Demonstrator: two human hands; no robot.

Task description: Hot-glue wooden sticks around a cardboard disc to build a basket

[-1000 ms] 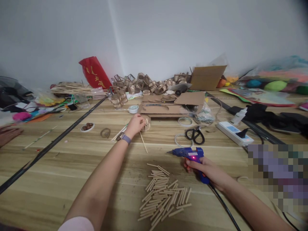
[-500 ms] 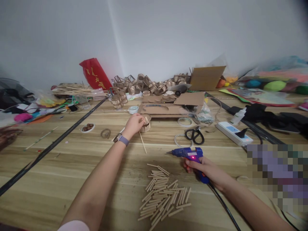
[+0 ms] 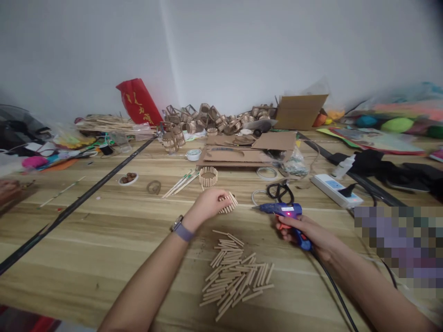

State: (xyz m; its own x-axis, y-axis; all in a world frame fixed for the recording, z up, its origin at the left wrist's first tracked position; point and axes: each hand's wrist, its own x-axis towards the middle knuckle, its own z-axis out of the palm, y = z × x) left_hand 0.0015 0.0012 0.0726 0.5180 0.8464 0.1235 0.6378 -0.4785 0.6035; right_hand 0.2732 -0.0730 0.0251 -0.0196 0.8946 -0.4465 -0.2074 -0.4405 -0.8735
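My left hand [image 3: 207, 203] has its fingers closed on a small ring of short wooden sticks [image 3: 228, 204], held low over the middle of the table and partly hidden by the fingers. My right hand [image 3: 304, 230] grips a blue hot glue gun [image 3: 282, 210], its nozzle pointing left toward that ring and its red light on. Between and below the hands lies a loose pile of short wooden sticks [image 3: 235, 276]. Just beyond my left hand stands a second stick ring [image 3: 208, 177], upright on the table, with several long thin sticks [image 3: 180, 183] beside it.
Cardboard sheets [image 3: 235, 156] and a heap of stick-and-cardboard pieces [image 3: 214, 120] lie at the back. Black-handled scissors [image 3: 281, 191], tape rolls [image 3: 266, 173] and a white power strip [image 3: 335, 190] are on the right. A bowl of brown balls [image 3: 128, 179] sits left. Another person's hand [image 3: 10, 191] shows far left.
My left hand has come nearer and to the right, carrying a stick ring, leaving the other ring in full view behind. The glue gun has shifted slightly right and up.
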